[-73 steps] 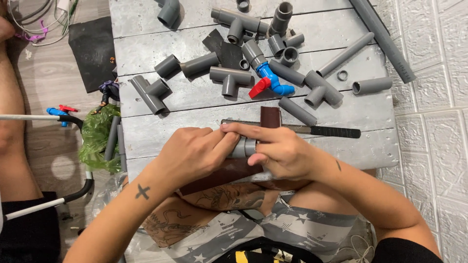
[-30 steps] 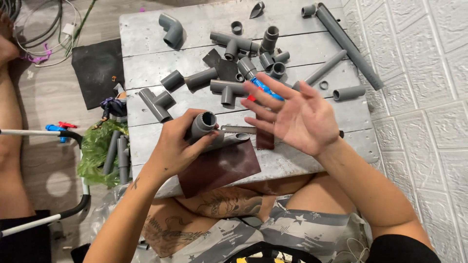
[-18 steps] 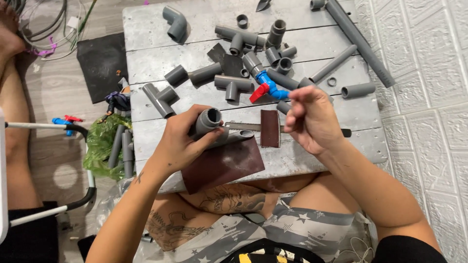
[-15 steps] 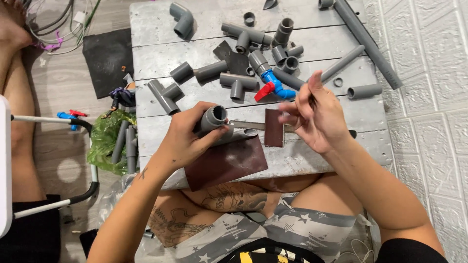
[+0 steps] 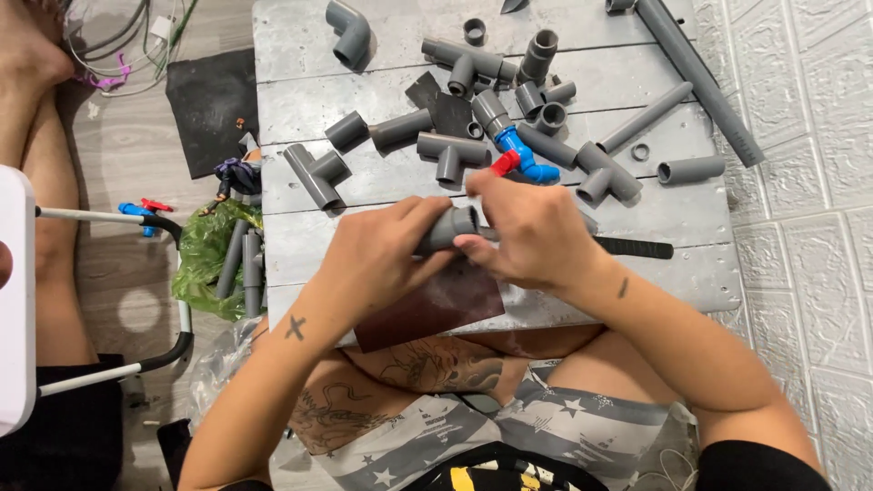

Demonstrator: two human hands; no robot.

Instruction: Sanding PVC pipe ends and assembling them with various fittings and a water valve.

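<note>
Left hand (image 5: 377, 259) wrapped around grey pipe fitting (image 5: 447, 227), held just above grey plank table (image 5: 691, 273), right hand (image 5: 532, 227) pinching fitting's open end, brown sandpaper sheet (image 5: 436, 309) beneath, loose fittings (image 5: 455, 150) beyond.

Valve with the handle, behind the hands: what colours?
Blue plastic valve body with a red handle, clearest in the head view.

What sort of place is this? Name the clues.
Probably a home floor workspace for plumbing work: grey pipe fittings scattered on a low wooden board, a blue valve, and tiled floor beside it.
</note>
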